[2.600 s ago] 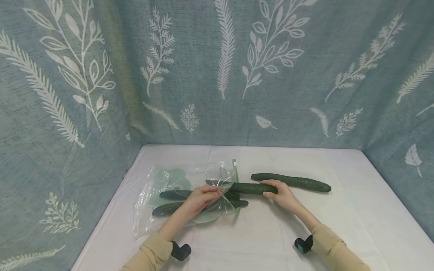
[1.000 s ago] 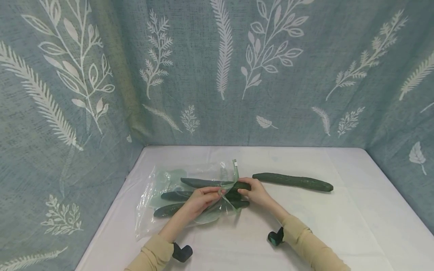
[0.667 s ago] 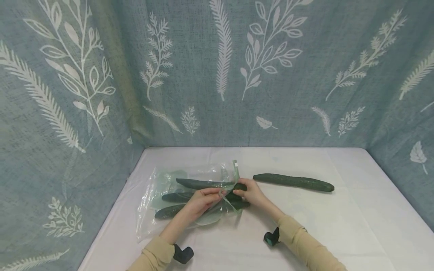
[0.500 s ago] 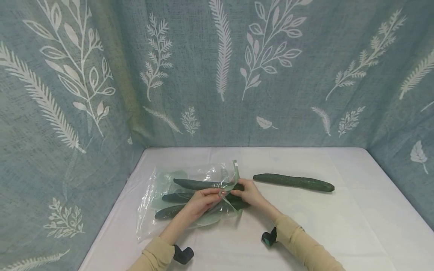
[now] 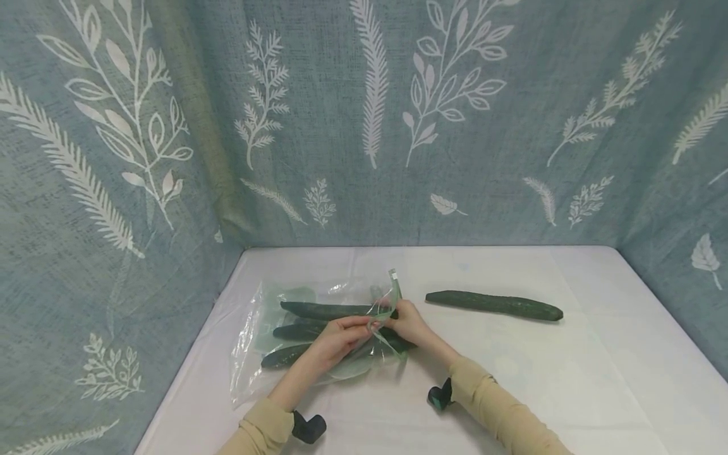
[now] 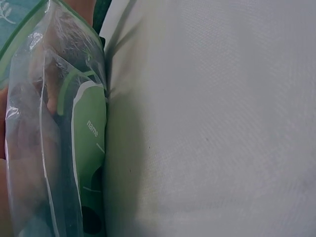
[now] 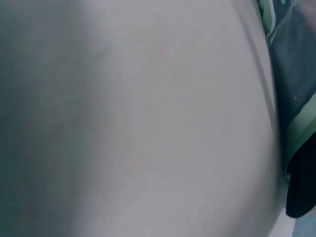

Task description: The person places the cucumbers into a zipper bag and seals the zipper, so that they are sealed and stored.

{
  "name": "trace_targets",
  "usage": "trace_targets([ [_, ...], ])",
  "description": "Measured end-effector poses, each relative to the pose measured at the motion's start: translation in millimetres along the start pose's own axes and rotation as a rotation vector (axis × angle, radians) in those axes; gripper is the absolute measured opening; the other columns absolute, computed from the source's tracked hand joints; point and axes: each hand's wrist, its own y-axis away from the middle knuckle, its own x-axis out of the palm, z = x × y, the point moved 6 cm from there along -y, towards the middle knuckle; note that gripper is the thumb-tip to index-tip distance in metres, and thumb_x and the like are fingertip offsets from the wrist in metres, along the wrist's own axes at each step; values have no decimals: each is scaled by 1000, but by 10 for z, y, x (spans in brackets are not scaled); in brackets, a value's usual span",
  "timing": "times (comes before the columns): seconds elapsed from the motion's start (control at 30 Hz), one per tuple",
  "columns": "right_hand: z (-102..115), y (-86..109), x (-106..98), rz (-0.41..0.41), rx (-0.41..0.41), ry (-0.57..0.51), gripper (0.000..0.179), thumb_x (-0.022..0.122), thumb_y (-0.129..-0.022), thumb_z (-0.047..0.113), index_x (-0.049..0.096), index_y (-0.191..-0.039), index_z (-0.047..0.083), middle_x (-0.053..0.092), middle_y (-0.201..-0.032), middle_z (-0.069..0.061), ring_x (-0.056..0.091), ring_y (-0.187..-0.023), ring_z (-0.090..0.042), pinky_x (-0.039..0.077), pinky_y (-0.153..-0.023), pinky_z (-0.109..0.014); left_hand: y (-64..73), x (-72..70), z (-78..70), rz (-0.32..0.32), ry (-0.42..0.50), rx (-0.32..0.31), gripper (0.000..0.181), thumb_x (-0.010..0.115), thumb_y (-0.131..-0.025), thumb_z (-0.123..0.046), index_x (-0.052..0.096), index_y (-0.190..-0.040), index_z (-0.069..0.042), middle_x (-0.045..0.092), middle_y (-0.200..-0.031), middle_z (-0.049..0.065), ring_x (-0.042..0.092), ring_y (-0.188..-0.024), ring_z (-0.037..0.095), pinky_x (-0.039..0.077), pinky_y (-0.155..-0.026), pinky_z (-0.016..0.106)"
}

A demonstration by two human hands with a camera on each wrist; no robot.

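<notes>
A clear zip bag with green patches lies on its side, its mouth to the right. My left hand pinches the rim of the mouth. My right hand is at the opening, fingers round the right end of the upper cucumber, most of which lies inside. Below it in the bag are a middle cucumber and a lower cucumber, partly hidden by my left hand and forearm. In the left wrist view the bag's green label reads "name". In the right wrist view a dark cucumber end pokes past the rim.
One loose cucumber lies on the white-covered table, right of the bag. A leaf-patterned curtain stands behind the table and along both sides. Black camera mounts sit at both wrists.
My right hand has moved left, sliding the upper cucumber from mostly outside the bag to almost wholly inside. My left hand has kept its hold on the rim. The loose cucumber has stayed put.
</notes>
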Motion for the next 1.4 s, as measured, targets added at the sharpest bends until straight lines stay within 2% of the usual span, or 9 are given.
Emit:
trace_targets([
  [0.2, 1, -45, 66, 3, 28, 15, 40, 73, -78, 8, 64, -116, -2, 64, -119, -21, 55, -119, -39, 42, -103, -53, 12, -29, 9, -27, -46, -19, 32, 53, -91, 3, 59, -122, 5, 71, -102, -6, 64, -96, 0, 52, -87, 15],
  [0.3, 3, -58, 79, 1, 31, 19, 41, 74, -78, 7, 64, -116, -3, 64, -120, -22, 55, -119, -39, 42, -104, -53, 1, -45, 23, -40, -61, -31, 36, 53, -91, 3, 52, -126, 12, 70, -104, -4, 64, -96, 1, 52, -87, 15],
  [0.5, 20, -72, 92, 4, 42, 34, 39, 73, -78, 6, 64, -116, -1, 62, -123, -22, 54, -121, -39, 41, -105, -53, -4, -52, 21, -39, -66, -28, 33, 54, -91, 3, 57, -124, 8, 70, -100, -7, 64, -94, 0, 52, -85, 14],
  [0.83, -12, -94, 128, 46, 92, 4, 41, 72, -80, 15, 63, -118, 2, 58, -129, -22, 50, -125, -40, 38, -106, -57, 20, -22, 10, -8, -23, -29, 28, 52, -92, 3, 71, -98, -18, 70, -94, -13, 64, -92, -1, 52, -82, 12],
  [0.97, -30, -112, 128, 64, 92, 28, 43, 74, -80, 16, 63, -120, 5, 54, -134, -22, 46, -128, -41, 36, -108, -57, 1, -31, 5, -1, -29, -5, 21, 59, -89, -2, 71, -103, -13, 71, -96, -11, 64, -93, -1, 51, -82, 12],
  [1.07, -36, -112, 128, 83, 92, 13, 44, 72, -81, 17, 62, -122, 6, 52, -136, -23, 45, -130, -41, 36, -108, -58, -6, -24, -12, 57, -16, 52, 26, 68, -86, -11, 69, -111, -9, 71, -101, -9, 64, -96, 0, 51, -83, 13],
  [1.13, -35, -104, 128, 92, 85, 7, 44, 72, -82, 18, 62, -122, 6, 52, -136, -23, 45, -129, -42, 36, -107, -58, 1, -19, -16, 53, -28, 44, 34, 66, -86, -10, 64, -119, -3, 71, -101, -9, 64, -95, 0, 51, -82, 12],
  [1.3, -43, -85, 124, 100, 78, 0, 44, 72, -81, 19, 61, -123, 7, 52, -137, -22, 45, -129, -42, 36, -106, -59, 4, -22, 11, -13, -52, -34, 30, 53, -91, 1, 65, -117, -7, 70, -95, -13, 64, -92, -2, 51, -80, 11],
  [1.4, -58, -82, 130, 110, 91, -16, 45, 72, -81, 17, 61, -123, 7, 51, -137, -22, 43, -131, -42, 34, -108, -60, -2, -26, 23, -15, -52, -38, 30, 52, -92, 2, 64, -119, -5, 70, -98, -13, 64, -93, -2, 51, -82, 12],
])
